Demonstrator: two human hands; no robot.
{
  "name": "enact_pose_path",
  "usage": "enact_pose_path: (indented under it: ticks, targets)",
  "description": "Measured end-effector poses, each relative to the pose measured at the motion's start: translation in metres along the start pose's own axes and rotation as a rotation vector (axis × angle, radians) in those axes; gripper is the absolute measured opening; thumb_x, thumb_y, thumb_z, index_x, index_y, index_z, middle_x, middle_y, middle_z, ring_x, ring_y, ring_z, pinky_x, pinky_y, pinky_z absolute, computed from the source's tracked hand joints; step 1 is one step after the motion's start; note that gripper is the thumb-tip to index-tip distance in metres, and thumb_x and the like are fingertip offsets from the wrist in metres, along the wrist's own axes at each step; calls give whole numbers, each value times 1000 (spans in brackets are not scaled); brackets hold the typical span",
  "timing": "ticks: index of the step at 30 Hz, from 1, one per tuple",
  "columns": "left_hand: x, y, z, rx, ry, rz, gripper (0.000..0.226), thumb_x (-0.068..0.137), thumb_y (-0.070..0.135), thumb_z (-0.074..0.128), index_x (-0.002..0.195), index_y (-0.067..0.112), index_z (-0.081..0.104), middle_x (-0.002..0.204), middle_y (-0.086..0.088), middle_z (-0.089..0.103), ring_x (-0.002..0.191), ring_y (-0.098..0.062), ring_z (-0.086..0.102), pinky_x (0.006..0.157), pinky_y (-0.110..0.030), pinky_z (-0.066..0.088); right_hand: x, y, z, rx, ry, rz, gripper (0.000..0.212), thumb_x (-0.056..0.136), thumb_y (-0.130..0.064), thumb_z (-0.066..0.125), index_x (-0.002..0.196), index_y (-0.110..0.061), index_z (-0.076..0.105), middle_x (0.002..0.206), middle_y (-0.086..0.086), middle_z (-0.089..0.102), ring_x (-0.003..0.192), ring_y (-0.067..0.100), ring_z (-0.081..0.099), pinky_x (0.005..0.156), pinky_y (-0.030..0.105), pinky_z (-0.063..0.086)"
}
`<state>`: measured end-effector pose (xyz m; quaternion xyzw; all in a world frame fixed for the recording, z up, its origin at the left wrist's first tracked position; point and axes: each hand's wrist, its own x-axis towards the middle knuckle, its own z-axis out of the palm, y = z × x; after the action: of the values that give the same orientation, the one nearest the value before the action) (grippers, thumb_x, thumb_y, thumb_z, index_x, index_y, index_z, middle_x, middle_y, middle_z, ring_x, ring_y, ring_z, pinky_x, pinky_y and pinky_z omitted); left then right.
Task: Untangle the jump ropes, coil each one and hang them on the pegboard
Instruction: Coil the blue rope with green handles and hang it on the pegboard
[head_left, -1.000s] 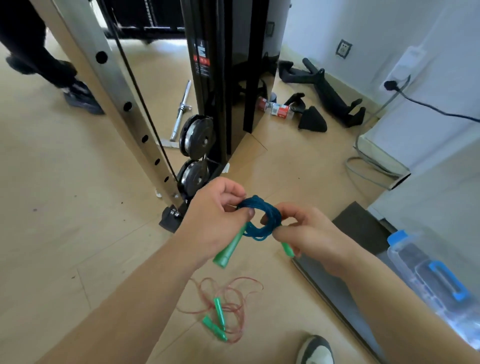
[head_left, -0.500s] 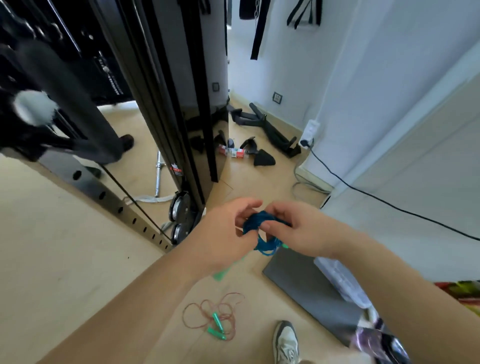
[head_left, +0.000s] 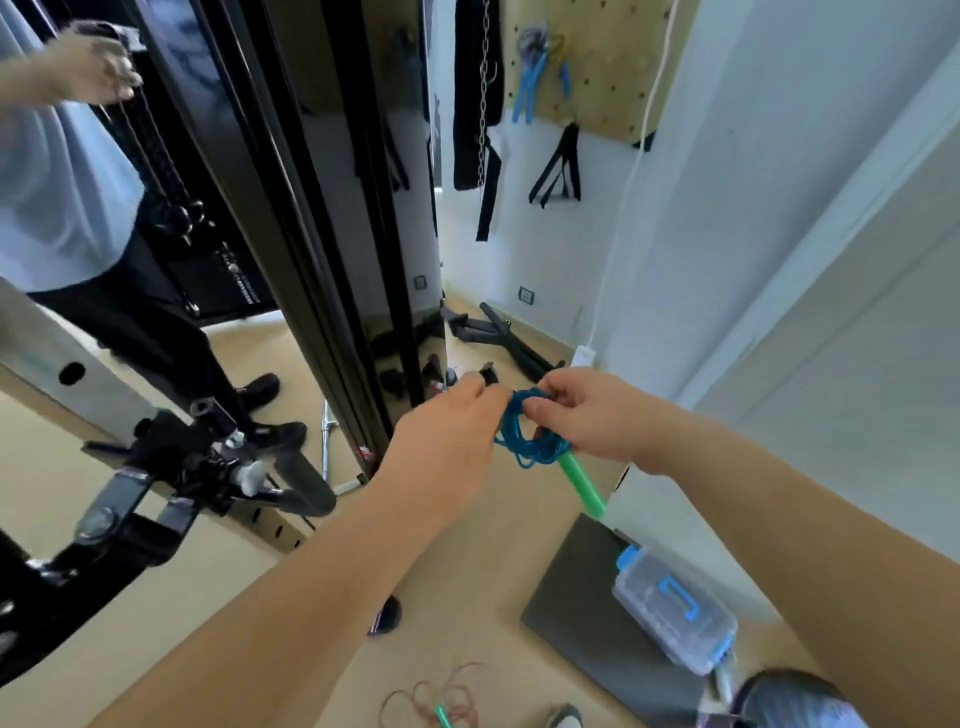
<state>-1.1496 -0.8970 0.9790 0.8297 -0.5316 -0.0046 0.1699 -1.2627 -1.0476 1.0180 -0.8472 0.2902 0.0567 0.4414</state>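
Low in view: red rope (head_left: 436, 699) still loose on floor, uncoiled. Mid-air: left hand (head_left: 449, 434) at blue coil (head_left: 522, 441), seemingly pinching its left edge, fingertips hidden. Next, right hand (head_left: 584, 415) pinches coil top; green handle (head_left: 582, 483) now dangles beneath it, no longer under left. Top right: pegboard (head_left: 597, 62) newly in view, well apart. Coiling looks done, hanging next.

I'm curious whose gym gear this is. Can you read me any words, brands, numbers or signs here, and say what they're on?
No text can be read in this view.
Red label at the foot of the black machine column: too small and blurred to read.
Blue jump rope and its green handle: no print visible.
Clear plastic box: no lettering visible.
Pegboard: no sign visible.
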Motion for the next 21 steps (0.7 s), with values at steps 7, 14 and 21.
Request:
enact_pose_path:
  ticks: [7,14,21]
  targets:
    - [95,-16,2,-114,114,-142,16,100,24,59,116,24,62,110,8,47,80,-17,61,71,-39,58,85,5,-57,233,-26,60,21,102,-30,62,100,-10,66,85,3,71,70,16,71,83,41,60]
    - [171,-27,11,-354,111,-366,10,95,26,69,98,28,59,91,12,62,83,-6,61,78,-31,59,151,6,-95,283,38,88,21,98,-39,66,92,-20,72,90,5,76,78,18,64,70,31,49]
    - [313,-58,22,-382,27,-286,20,90,38,74,101,29,59,87,11,63,81,-11,63,77,-38,60,257,2,-167,222,86,118,27,98,-43,65,107,-19,72,97,3,74,84,16,69,70,29,54]
